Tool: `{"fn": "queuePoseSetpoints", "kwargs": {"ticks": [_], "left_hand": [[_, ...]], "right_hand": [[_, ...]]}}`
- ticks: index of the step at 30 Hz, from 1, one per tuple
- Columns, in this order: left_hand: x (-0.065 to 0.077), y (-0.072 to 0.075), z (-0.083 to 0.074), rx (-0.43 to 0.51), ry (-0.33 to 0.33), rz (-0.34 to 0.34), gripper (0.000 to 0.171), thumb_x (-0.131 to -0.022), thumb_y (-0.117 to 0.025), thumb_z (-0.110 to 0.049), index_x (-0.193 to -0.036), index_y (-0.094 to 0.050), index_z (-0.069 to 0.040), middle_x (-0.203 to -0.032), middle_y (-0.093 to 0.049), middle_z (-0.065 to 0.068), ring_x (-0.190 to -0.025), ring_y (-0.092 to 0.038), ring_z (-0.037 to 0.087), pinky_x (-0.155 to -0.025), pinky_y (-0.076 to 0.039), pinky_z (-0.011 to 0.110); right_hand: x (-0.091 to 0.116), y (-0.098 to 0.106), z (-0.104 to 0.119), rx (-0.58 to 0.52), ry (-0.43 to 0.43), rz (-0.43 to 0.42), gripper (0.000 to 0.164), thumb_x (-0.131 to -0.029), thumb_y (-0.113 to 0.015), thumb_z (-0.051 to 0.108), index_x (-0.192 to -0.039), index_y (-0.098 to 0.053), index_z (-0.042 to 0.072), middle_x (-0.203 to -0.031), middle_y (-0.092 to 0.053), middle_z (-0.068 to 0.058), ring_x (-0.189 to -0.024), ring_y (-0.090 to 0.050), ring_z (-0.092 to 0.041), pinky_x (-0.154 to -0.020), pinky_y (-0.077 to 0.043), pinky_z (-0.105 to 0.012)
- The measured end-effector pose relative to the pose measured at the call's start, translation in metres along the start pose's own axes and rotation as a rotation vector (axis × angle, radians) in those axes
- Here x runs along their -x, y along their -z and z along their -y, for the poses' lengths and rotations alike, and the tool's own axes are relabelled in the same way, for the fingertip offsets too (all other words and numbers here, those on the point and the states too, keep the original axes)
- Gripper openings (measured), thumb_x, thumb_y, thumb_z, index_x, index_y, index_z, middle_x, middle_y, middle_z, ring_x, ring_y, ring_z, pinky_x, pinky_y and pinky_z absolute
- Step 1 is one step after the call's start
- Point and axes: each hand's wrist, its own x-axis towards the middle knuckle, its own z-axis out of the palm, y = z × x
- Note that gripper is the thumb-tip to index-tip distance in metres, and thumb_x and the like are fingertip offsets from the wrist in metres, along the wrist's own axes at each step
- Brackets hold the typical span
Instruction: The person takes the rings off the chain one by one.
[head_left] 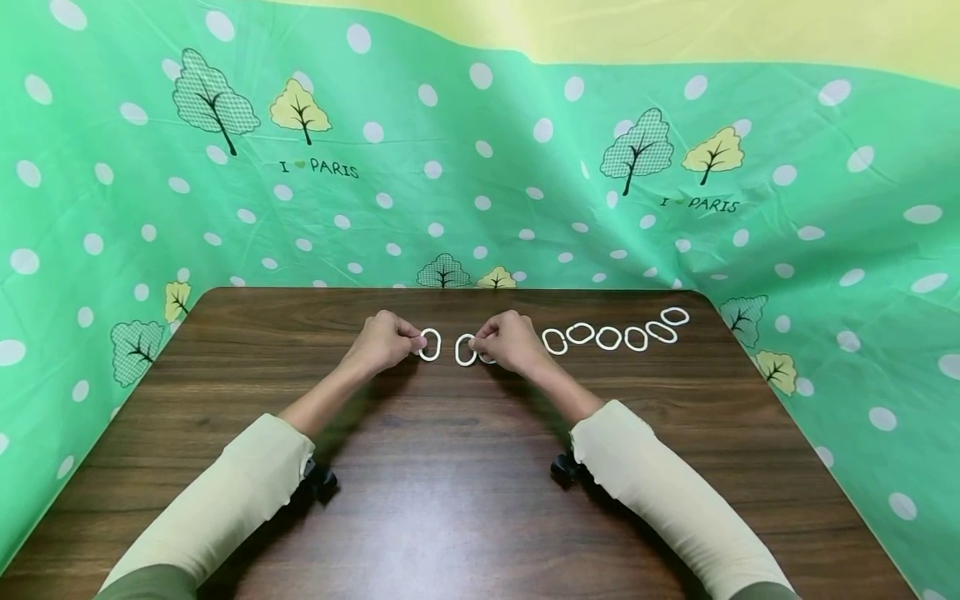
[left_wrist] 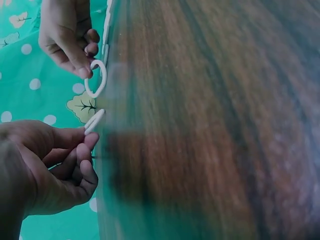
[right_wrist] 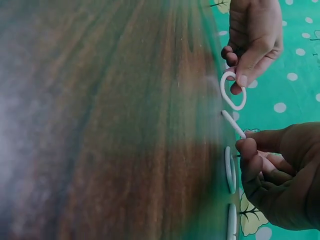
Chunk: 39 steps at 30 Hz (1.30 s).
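Note:
My left hand (head_left: 384, 343) pinches a white oval ring (head_left: 438, 345) between thumb and fingertips, holding it up on edge over the table's far part. A short gap to the right, my right hand (head_left: 512, 343) pinches a second white ring (head_left: 457, 351) by its right side. The two rings stand apart, close together in the left wrist view. Another white ring (head_left: 487, 362) lies partly hidden under the right hand. To the right of that hand, several more white rings (head_left: 609, 348) lie in a curving row.
The dark wood-grain table (head_left: 450, 467) has rounded far corners. A green dotted curtain (head_left: 480, 158) printed with trees hangs close behind and around it. The row of rings reaches toward the far right corner, ending in a ring (head_left: 675, 323) near the edge.

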Motion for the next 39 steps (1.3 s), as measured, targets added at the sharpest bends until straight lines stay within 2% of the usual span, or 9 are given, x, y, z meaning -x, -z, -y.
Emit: {"fn": "queuePoseSetpoints", "kwargs": {"ticks": [1, 3, 9, 14, 20, 25, 30, 37, 39], "left_hand": [[0.004, 0.001, -0.006, -0.021, 0.003, -0.015, 0.012, -0.101, -0.085, -0.034, -0.100, -0.093, -0.025, -0.100, -0.087, -0.006, -0.097, -0.072, 0.012, -0.080, -0.056, 0.034], [0.000, -0.002, -0.002, -0.044, 0.014, -0.029, 0.011, -0.101, -0.086, -0.034, -0.100, -0.093, -0.027, -0.102, -0.088, -0.006, -0.102, -0.071, 0.013, -0.085, -0.057, 0.036], [0.003, -0.005, -0.006, -0.037, 0.034, -0.017, 0.011, -0.099, -0.087, -0.035, -0.100, -0.093, -0.025, -0.081, -0.084, -0.006, -0.094, -0.067, 0.018, -0.078, -0.054, 0.035], [0.004, -0.007, -0.007, -0.032, 0.023, -0.017, 0.014, -0.101, -0.085, -0.034, -0.097, -0.093, -0.023, -0.079, -0.083, -0.006, -0.091, -0.067, 0.017, -0.073, -0.053, 0.036], [0.016, 0.000, -0.019, 0.006, -0.004, 0.000, 0.014, -0.101, -0.086, -0.031, -0.099, -0.093, -0.019, -0.084, -0.085, -0.001, -0.096, -0.070, 0.021, -0.081, -0.055, 0.039], [0.015, 0.002, -0.013, 0.026, -0.015, 0.018, 0.013, -0.101, -0.084, -0.029, -0.100, -0.093, -0.019, -0.088, -0.086, -0.003, -0.093, -0.072, 0.016, -0.082, -0.056, 0.037], [0.013, 0.006, -0.009, 0.071, -0.031, 0.043, 0.014, -0.102, -0.084, -0.026, -0.104, -0.092, -0.015, -0.089, -0.086, 0.001, -0.084, -0.074, 0.015, -0.073, -0.055, 0.032], [0.036, 0.025, -0.030, 0.083, 0.013, 0.052, 0.021, -0.105, -0.082, -0.026, -0.115, -0.090, -0.010, -0.097, -0.087, 0.005, -0.088, -0.075, 0.016, -0.075, -0.054, 0.028], [0.039, 0.028, -0.030, 0.074, 0.010, 0.042, 0.023, -0.105, -0.082, -0.027, -0.118, -0.089, -0.009, -0.100, -0.088, 0.007, -0.089, -0.075, 0.018, -0.075, -0.054, 0.027]], "right_hand": [[-0.001, -0.001, 0.001, 0.010, -0.007, -0.004, 0.014, -0.102, -0.084, 0.023, -0.097, -0.087, 0.010, -0.082, -0.085, -0.005, -0.072, -0.079, -0.013, -0.066, -0.052, -0.023], [-0.001, -0.002, 0.001, 0.025, -0.018, -0.011, 0.014, -0.101, -0.085, 0.023, -0.094, -0.087, 0.011, -0.079, -0.084, -0.003, -0.068, -0.075, -0.011, -0.065, -0.051, -0.023], [0.000, -0.005, 0.001, 0.051, -0.003, -0.038, 0.017, -0.099, -0.089, 0.026, -0.088, -0.086, 0.012, -0.078, -0.082, -0.001, -0.067, -0.066, -0.011, -0.065, -0.050, -0.026], [0.003, -0.004, -0.001, 0.052, 0.028, -0.062, 0.019, -0.098, -0.090, 0.028, -0.088, -0.085, 0.013, -0.082, -0.082, 0.000, -0.071, -0.065, -0.012, -0.067, -0.050, -0.027], [0.010, 0.002, -0.008, 0.035, 0.052, -0.084, 0.018, -0.098, -0.090, 0.027, -0.089, -0.085, 0.012, -0.083, -0.083, -0.003, -0.071, -0.064, -0.012, -0.066, -0.048, -0.027], [0.018, 0.013, -0.014, 0.040, 0.024, -0.069, 0.020, -0.099, -0.089, 0.030, -0.090, -0.085, 0.013, -0.084, -0.083, -0.003, -0.074, -0.064, -0.014, -0.067, -0.048, -0.029], [0.026, 0.028, -0.024, 0.038, 0.019, -0.063, 0.021, -0.102, -0.087, 0.032, -0.093, -0.085, 0.012, -0.085, -0.083, -0.008, -0.070, -0.065, -0.016, -0.063, -0.047, -0.029], [0.038, 0.055, -0.045, 0.042, 0.004, -0.072, 0.025, -0.105, -0.084, 0.033, -0.095, -0.085, 0.011, -0.086, -0.082, -0.012, -0.069, -0.063, -0.015, -0.060, -0.046, -0.029], [0.041, 0.063, -0.051, 0.046, -0.001, -0.079, 0.026, -0.105, -0.083, 0.034, -0.095, -0.085, 0.010, -0.086, -0.082, -0.012, -0.069, -0.063, -0.016, -0.060, -0.046, -0.029]]}}
